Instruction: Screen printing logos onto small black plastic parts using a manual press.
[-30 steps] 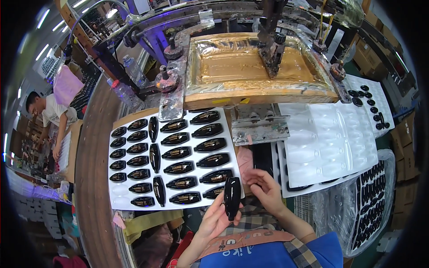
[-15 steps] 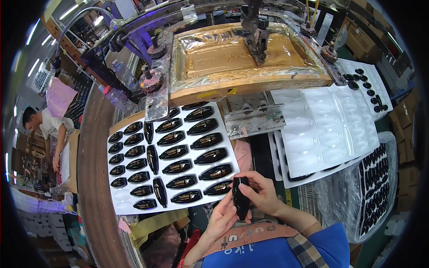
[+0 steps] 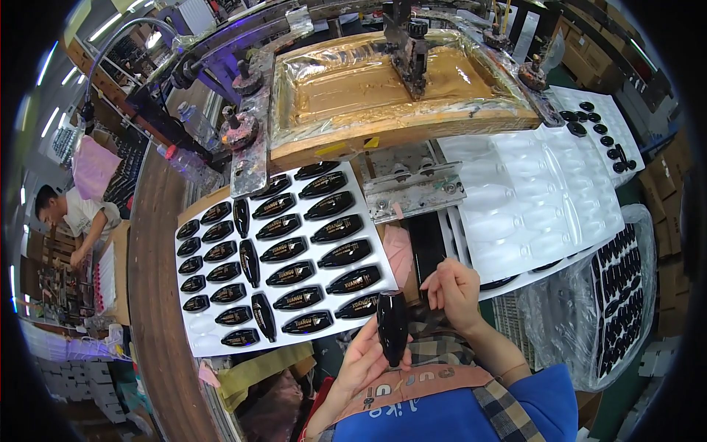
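Note:
My left hand (image 3: 359, 362) grips a glossy black bottle-shaped piece (image 3: 392, 329), held upright in front of my apron. Its fingers wrap the lower left side of the piece, and no print shows on the face toward me. Raised to the right of the piece and apart from it, my right hand (image 3: 455, 295) has its fingers curled in; whether anything is between them is hidden. To the left, a white moulded tray (image 3: 208, 335) carries rows of similar black pieces (image 3: 294, 273) with gold print, most lying slantwise and one column turned lengthwise.
Beyond the tray, a wooden-framed printing screen (image 3: 398, 140) holds gold ink, above a metal fixture (image 3: 416, 195). White moulded trays (image 3: 530, 214) are stacked at right, beside a plastic-wrapped tray (image 3: 618, 309) of black pieces. Bottles (image 3: 193, 166) stand left. A co-worker (image 3: 88, 214) sits far left.
My right hand has let go of the black piece and moved up and to the right. The left hand keeps hold of it. The whole view has shifted slightly.

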`<state>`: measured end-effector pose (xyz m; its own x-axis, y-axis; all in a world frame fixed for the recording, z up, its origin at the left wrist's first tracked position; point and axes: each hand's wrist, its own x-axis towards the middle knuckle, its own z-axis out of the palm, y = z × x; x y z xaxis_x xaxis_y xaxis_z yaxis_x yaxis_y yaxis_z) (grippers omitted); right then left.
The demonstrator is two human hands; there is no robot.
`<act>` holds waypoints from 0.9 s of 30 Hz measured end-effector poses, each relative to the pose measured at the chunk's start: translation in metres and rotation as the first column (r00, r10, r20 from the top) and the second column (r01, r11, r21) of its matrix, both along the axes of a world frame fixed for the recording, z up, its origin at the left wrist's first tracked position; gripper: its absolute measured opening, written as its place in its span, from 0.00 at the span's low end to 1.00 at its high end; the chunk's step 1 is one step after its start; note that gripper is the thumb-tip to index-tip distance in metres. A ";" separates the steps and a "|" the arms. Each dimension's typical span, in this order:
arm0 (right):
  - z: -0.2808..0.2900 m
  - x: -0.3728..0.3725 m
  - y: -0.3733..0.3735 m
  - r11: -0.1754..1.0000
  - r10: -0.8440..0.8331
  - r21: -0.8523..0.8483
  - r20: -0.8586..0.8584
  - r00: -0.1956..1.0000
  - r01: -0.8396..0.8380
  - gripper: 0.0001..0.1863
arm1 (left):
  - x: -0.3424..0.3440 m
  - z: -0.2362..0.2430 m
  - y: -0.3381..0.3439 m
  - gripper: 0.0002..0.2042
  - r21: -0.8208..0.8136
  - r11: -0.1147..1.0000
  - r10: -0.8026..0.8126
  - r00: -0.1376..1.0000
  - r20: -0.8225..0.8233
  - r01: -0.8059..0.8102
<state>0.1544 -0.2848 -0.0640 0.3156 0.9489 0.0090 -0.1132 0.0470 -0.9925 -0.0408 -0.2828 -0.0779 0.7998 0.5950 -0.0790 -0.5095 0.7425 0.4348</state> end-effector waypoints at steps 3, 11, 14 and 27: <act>-0.017 0.004 0.020 0.996 0.007 -0.088 0.286 0.958 0.019 0.08 | -0.006 -0.006 -0.002 0.29 0.009 1.000 0.017 1.000 0.007 -0.017; -0.054 -0.004 0.060 0.995 0.006 -0.053 0.884 0.468 0.089 0.13 | -0.013 -0.006 -0.006 0.28 0.051 0.996 0.082 0.990 -0.115 -0.076; -0.051 -0.004 0.066 0.969 0.175 -0.234 0.883 0.435 0.085 0.13 | -0.014 -0.007 -0.009 0.27 0.059 0.995 0.089 0.986 -0.139 -0.082; 0.025 -0.010 -0.009 0.994 -0.028 0.106 -0.060 0.998 0.034 0.10 | 0.001 0.006 0.010 0.29 0.057 0.996 0.069 0.997 0.038 -0.071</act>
<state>0.1440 -0.2934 -0.0395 0.3476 0.9333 0.0905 -0.1679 0.1569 -0.9732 -0.0401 -0.2723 -0.0715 0.7578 0.6523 -0.0146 -0.5753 0.6786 0.4567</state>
